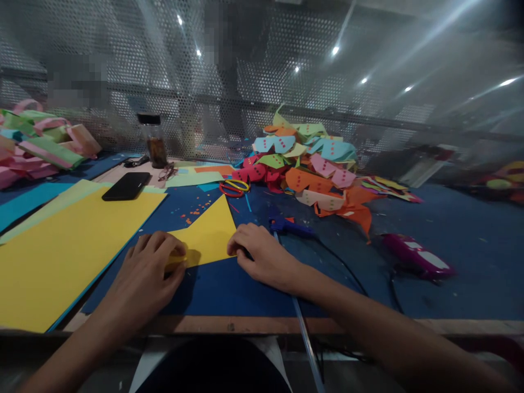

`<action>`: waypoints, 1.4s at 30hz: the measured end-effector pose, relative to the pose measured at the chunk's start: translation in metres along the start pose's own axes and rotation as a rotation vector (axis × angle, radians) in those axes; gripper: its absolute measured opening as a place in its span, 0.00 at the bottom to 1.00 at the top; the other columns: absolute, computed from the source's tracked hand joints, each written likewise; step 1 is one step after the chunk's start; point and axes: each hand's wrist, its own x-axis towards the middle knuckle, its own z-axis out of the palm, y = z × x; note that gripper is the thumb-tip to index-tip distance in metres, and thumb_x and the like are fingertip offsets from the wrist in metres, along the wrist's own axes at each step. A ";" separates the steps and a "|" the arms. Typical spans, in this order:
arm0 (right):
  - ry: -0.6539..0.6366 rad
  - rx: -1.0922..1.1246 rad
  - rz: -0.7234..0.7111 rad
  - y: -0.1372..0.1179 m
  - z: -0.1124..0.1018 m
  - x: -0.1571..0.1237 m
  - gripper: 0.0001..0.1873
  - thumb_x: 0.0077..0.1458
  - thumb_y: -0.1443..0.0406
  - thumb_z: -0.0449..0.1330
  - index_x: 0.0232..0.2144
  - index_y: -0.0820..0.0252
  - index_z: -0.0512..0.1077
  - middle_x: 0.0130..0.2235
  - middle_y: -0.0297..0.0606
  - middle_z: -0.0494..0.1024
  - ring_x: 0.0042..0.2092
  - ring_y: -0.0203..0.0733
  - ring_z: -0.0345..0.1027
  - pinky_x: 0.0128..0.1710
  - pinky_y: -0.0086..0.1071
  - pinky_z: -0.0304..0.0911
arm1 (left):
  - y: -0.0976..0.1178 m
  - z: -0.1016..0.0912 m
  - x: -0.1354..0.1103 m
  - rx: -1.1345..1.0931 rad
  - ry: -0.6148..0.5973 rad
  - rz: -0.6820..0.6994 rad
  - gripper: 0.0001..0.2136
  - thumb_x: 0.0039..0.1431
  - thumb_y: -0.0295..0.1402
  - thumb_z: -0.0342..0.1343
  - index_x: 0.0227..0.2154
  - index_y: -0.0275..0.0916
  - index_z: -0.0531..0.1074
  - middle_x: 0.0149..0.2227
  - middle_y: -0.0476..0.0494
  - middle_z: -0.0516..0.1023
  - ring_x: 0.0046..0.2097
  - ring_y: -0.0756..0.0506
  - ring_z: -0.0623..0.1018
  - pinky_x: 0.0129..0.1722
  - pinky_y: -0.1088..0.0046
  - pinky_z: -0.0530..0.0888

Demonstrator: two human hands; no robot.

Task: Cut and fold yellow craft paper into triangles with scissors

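A folded or cut yellow paper [209, 232] with a pointed top lies on the blue mat in front of me. My left hand [149, 267] is closed on its left end, thumb below and fingers above. At the paper's right edge, my right hand [258, 252] has its fingers curled with the tips on the edge. A blue glue gun [292, 225] rests just beyond the right hand, with a clear glue stick [306, 338] reaching over the table edge. Scissors with red and yellow handles [234, 188] lie behind the paper's point.
Large yellow sheets [73, 240] are stacked at left, under a black phone [126, 186]. A jar [154, 143] stands behind them. Colourful cut-paper shapes [319, 174] form a pile at the back. A purple device [417, 256] with a cord sits right. Paper strips [49, 144] heap far left.
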 end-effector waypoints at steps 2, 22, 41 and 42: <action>-0.006 0.006 0.004 0.000 -0.001 0.000 0.13 0.54 0.78 0.53 0.35 0.59 0.71 0.40 0.35 0.76 0.43 0.40 0.63 0.43 0.35 0.50 | -0.003 -0.002 -0.001 -0.020 0.000 0.009 0.06 0.60 0.35 0.49 0.37 0.44 0.69 0.44 0.41 0.74 0.46 0.36 0.71 0.46 0.56 0.69; -0.001 0.026 0.003 0.000 -0.001 0.000 0.13 0.53 0.79 0.53 0.35 0.59 0.71 0.39 0.35 0.76 0.43 0.41 0.64 0.44 0.36 0.52 | -0.045 -0.017 -0.023 -0.094 -0.009 -0.045 0.10 0.63 0.40 0.49 0.41 0.47 0.72 0.45 0.41 0.76 0.51 0.33 0.72 0.50 0.50 0.71; -0.024 0.031 0.033 -0.002 -0.002 -0.001 0.13 0.55 0.78 0.53 0.36 0.59 0.71 0.40 0.36 0.75 0.45 0.42 0.65 0.45 0.37 0.51 | -0.051 -0.038 -0.030 -0.175 -0.004 -0.120 0.13 0.61 0.45 0.49 0.39 0.49 0.75 0.44 0.39 0.79 0.50 0.32 0.76 0.49 0.46 0.77; -0.024 0.030 0.032 -0.001 -0.002 -0.001 0.13 0.54 0.78 0.53 0.36 0.59 0.71 0.40 0.36 0.75 0.45 0.42 0.65 0.45 0.37 0.51 | -0.051 -0.039 -0.030 -0.175 -0.013 -0.119 0.13 0.60 0.45 0.49 0.39 0.49 0.76 0.44 0.39 0.79 0.50 0.32 0.76 0.49 0.47 0.77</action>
